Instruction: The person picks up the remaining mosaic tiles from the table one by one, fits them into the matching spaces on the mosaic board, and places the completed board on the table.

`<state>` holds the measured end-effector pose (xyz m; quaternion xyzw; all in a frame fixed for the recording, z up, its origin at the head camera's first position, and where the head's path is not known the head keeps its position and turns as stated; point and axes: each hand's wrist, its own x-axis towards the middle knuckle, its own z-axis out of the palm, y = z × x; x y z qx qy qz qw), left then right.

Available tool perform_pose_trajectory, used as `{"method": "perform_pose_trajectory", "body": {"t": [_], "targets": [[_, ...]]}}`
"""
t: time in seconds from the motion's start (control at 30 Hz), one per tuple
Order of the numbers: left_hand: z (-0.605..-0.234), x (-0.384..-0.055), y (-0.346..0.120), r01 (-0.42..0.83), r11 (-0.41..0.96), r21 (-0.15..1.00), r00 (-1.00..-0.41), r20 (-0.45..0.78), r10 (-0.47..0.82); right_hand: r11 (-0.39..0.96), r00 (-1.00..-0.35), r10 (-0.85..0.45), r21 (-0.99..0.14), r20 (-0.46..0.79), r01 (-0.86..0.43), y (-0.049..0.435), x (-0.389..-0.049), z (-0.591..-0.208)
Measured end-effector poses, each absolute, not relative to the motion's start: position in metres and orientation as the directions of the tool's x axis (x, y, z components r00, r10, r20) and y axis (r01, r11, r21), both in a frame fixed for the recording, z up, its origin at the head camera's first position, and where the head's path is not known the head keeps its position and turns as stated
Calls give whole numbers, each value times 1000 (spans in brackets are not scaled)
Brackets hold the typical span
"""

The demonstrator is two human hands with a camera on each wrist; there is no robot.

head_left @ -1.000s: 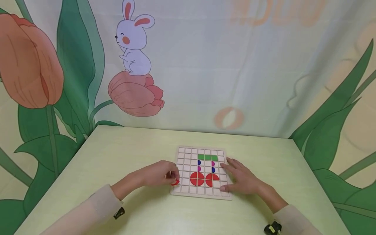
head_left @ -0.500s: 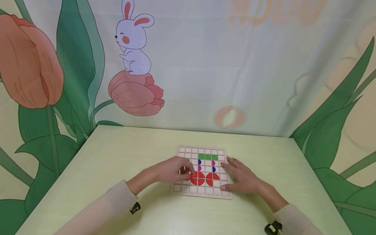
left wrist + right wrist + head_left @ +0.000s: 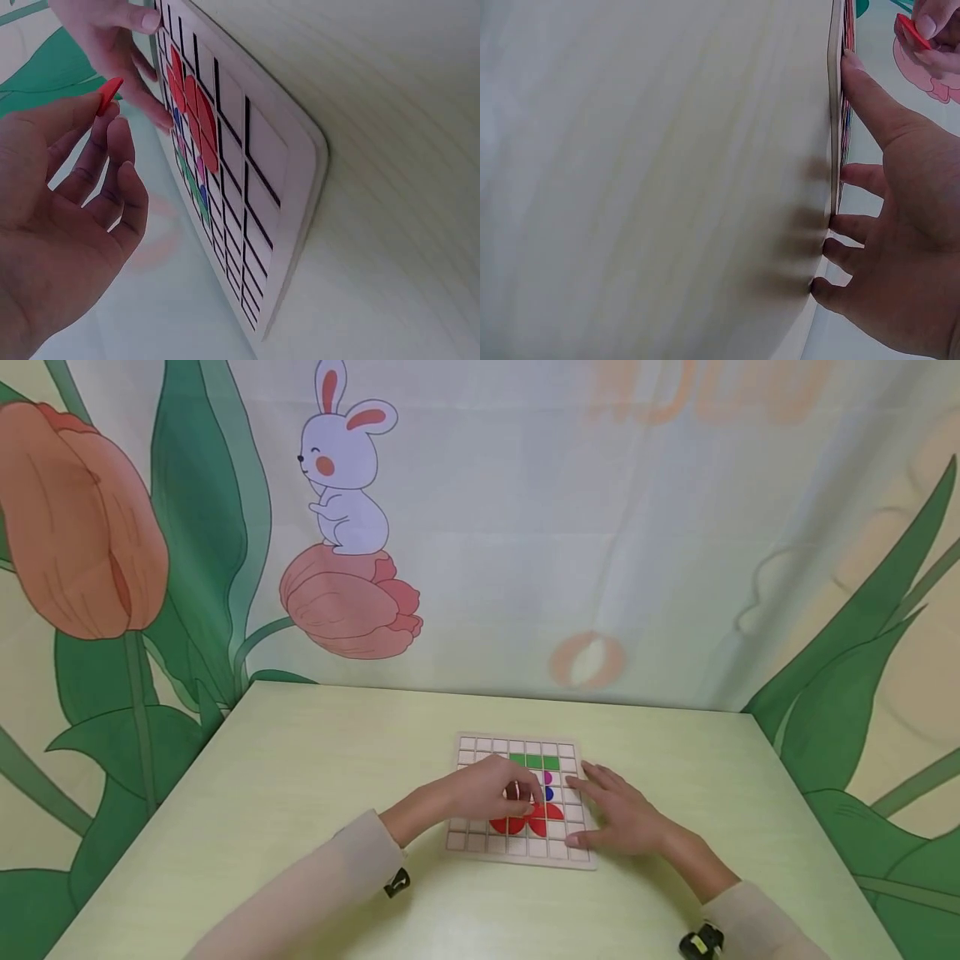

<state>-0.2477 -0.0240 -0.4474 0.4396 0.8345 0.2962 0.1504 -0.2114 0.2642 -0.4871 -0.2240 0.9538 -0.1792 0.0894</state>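
My left hand (image 3: 491,787) is raised over the middle of a wooden grid board (image 3: 517,862), pinching a small red piece (image 3: 109,95) between thumb and forefinger. In the left wrist view the piece is apart from the board. On the board are red quarter-circle pieces (image 3: 537,827), a row of green squares (image 3: 551,762), and small pink (image 3: 548,778) and blue (image 3: 550,793) half-circles; my left hand hides some of them. My right hand (image 3: 622,814) rests on the board's right edge, its fingers spread and touching the rim.
The board lies on a pale yellow-green table (image 3: 360,727). Behind the table hangs a curtain (image 3: 487,568) printed with a rabbit and tulips. Dark devices are strapped at both wrists, below the beige sleeves (image 3: 322,868).
My left hand has moved right across the board, from its left edge to above the red pieces, carrying the red piece. The right hand has stayed at the board's right edge.
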Motion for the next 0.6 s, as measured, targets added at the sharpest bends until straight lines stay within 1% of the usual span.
{"method": "perform_pose_trajectory", "body": {"t": [0.27,0.47,0.6], "targets": [[-456,-246,2,663,468,584,-580,6,815,819,-877,-475,-402,-75,-409,268,-210,-486],[-458,-243,15,679,529,509,-617,5,787,810,-873,-483,-413,-70,-416,268,-209,-485],[-460,-242,19,679,553,483,-635,7,773,809,-871,-487,-408,-62,-424,268,-211,-486]]}}
